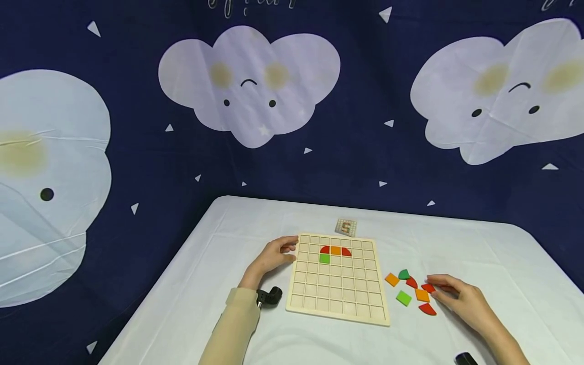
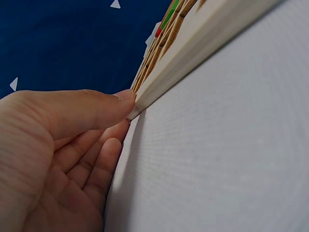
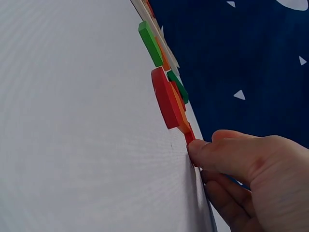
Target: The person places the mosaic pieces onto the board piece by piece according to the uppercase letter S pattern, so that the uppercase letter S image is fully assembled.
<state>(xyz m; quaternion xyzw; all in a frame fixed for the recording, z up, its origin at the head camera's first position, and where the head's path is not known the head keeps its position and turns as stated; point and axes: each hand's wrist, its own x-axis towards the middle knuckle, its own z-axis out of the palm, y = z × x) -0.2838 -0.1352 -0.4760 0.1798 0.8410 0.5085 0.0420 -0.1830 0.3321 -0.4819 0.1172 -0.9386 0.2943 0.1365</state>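
Observation:
A pale wooden grid board (image 1: 319, 294) lies on the table. Set into its upper cells are an orange square (image 1: 335, 250) between two red quarter-circles (image 1: 347, 252), and a green square (image 1: 324, 258). My left hand (image 1: 272, 255) rests at the board's left edge, relaxed, its thumb (image 2: 108, 108) touching the side. Right of the board, my right hand (image 1: 470, 301) pinches a red quarter-circle piece (image 1: 428, 288) between thumb and index finger, down at table level. Close by lie an orange square (image 1: 422, 295) and another red quarter-circle (image 1: 427, 309).
Between board and right hand lie a light green square (image 1: 403, 298), an orange square (image 1: 392, 279), a dark green piece (image 1: 404, 274) and a red piece (image 1: 412, 282). A small patterned card (image 1: 346, 227) sits behind the board. A dark cloth (image 1: 292, 172) with clouds hangs beyond the table.

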